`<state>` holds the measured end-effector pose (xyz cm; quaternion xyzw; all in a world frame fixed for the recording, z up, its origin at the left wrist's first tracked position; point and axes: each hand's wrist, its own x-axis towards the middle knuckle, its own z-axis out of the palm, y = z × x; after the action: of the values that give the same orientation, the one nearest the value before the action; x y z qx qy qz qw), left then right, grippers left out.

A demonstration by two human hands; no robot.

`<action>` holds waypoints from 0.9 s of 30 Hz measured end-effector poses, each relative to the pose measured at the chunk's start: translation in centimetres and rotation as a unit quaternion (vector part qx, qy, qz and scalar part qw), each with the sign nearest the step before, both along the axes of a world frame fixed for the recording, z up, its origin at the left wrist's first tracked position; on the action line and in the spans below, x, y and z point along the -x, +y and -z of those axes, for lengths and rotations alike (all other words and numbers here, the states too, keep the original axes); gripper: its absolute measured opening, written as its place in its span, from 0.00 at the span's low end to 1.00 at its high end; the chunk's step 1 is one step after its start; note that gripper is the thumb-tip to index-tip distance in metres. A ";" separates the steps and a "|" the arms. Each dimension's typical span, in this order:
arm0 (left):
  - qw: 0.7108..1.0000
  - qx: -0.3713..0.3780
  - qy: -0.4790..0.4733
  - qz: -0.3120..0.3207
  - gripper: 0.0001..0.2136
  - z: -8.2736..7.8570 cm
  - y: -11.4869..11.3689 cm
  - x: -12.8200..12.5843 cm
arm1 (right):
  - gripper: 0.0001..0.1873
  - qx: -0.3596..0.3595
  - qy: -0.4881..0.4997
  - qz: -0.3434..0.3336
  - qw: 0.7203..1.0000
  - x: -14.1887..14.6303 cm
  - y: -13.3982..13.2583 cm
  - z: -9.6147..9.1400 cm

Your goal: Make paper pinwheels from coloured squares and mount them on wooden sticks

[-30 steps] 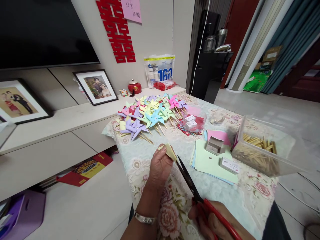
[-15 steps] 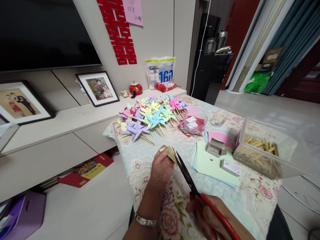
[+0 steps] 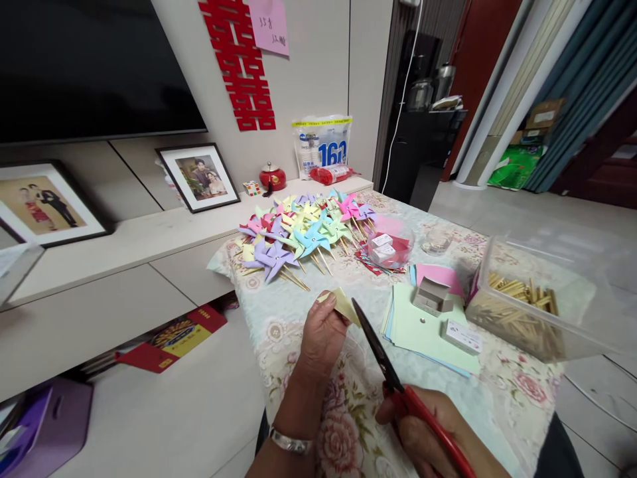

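Note:
My left hand [image 3: 321, 335] is closed on a small folded piece of yellow paper [image 3: 346, 305], held up over the flowered tablecloth [image 3: 279, 332]. My right hand [image 3: 428, 435], low at the bottom edge, grips red-handled scissors [image 3: 393, 382]. Their dark blades point up and left, and the tip lies right beside the yellow paper. A silver bracelet [image 3: 288, 441] circles my left wrist.
A pile of coloured paper pinwheels [image 3: 303, 232] on sticks lies at the table's far end. A stack of pale green sheets [image 3: 423, 328] with small boxes [image 3: 432, 295] sits right of my hands. A clear tub of wooden sticks [image 3: 522, 309] stands at right, a glass bowl [image 3: 388, 245] behind.
The scissors have drawn slightly right, off the yellow paper's edge. The view has shifted a little; my left hand keeps its hold.

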<state>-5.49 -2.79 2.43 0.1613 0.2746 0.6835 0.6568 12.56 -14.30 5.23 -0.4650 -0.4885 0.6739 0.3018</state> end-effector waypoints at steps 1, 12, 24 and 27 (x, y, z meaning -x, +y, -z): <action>1.000 -0.003 0.021 -0.005 0.14 0.0 0.0 -0.1 | 0.35 0.004 -0.006 0.006 1.000 0.1 0.4 0.0; 0.953 -0.041 0.297 -0.039 0.08 0.9 -0.1 -1.2 | 0.28 -0.185 0.036 0.256 0.948 2.7 10.6 -2.9; 0.959 -0.053 0.280 -0.003 0.13 0.7 -0.2 -1.2 | 0.24 -0.204 0.072 0.248 0.944 2.2 11.6 -0.7; 0.982 0.021 0.178 0.056 0.18 0.4 -0.5 -1.1 | 0.25 -0.201 0.069 0.227 0.950 1.7 11.5 -0.4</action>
<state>-4.34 -3.24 1.99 0.2820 0.3922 0.6000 0.6377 10.87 -2.85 5.65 -0.4455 -0.4734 0.5058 0.5671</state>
